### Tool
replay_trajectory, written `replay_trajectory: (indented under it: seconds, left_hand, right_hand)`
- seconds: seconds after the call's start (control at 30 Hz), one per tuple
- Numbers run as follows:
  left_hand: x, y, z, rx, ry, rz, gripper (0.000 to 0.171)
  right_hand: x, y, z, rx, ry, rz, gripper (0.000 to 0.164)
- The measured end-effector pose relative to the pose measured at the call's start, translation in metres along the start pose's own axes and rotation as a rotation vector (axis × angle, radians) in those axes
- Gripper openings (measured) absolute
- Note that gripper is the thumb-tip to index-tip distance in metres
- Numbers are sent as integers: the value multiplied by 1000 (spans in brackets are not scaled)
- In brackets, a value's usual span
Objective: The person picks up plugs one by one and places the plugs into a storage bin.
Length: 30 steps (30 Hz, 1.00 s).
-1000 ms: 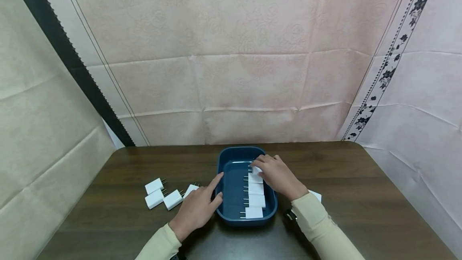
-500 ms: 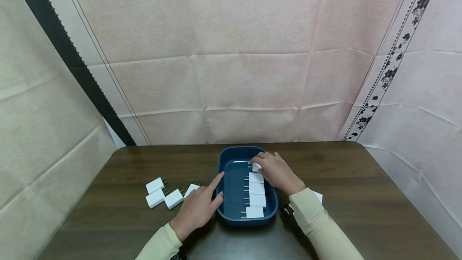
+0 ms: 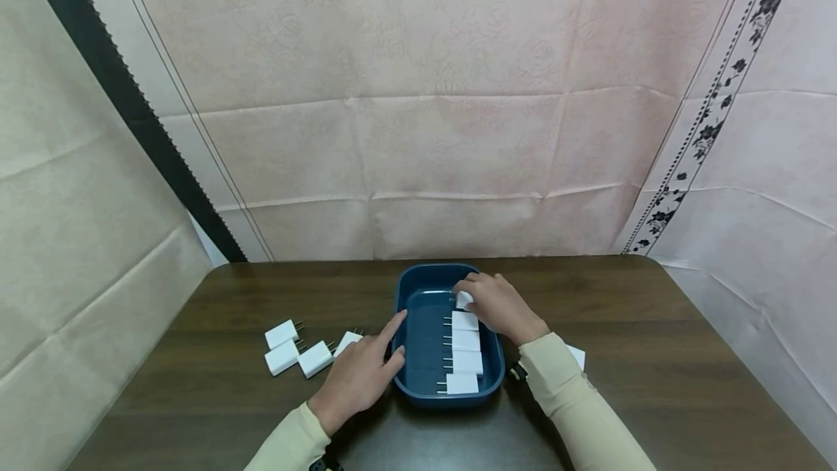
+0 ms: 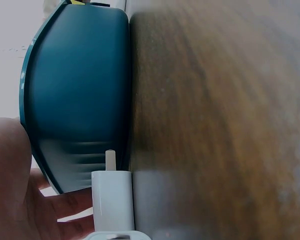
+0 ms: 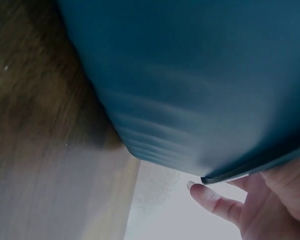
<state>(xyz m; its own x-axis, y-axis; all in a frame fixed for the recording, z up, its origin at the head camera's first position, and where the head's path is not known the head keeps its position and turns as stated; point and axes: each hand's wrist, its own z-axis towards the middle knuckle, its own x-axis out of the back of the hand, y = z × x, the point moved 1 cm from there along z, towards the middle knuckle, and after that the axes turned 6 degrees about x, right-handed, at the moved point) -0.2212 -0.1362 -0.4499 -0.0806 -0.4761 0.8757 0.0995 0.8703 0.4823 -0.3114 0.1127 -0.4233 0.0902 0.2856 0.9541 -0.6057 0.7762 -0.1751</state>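
Observation:
A blue tray holds a column of white charger plugs along its right side, prongs pointing left. At the far end of that column my right hand reaches over the rim and pinches another white charger plug, partly covered by the fingers. My left hand touches the tray's left rim with its index finger straight and thumb spread. In the left wrist view a charger plug stands close to the tray's outer wall. The right wrist view shows the tray's outside, hiding what my right fingers grip.
Several white charger plugs lie on the wooden table left of the tray, one partly behind my left hand. Another white piece shows beyond my right forearm. A pale cloth hangs behind the table's far edge.
My right hand has shifted slightly toward the tray's far end with the charger plug, which now sits a little farther from the column. The left hand has stayed in place.

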Motion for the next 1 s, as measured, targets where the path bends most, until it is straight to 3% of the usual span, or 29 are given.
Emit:
replay_trajectory:
  seconds: [0.6, 1.0]
  left_hand:
    - [1, 0, 0, -12, 10, 2, 61]
    - [1, 0, 0, -10, 12, 4, 61]
  right_hand:
    - [-1, 1, 9, -36, -107, 32, 32]
    - [-3, 1, 10, -43, -134, 42, 30]
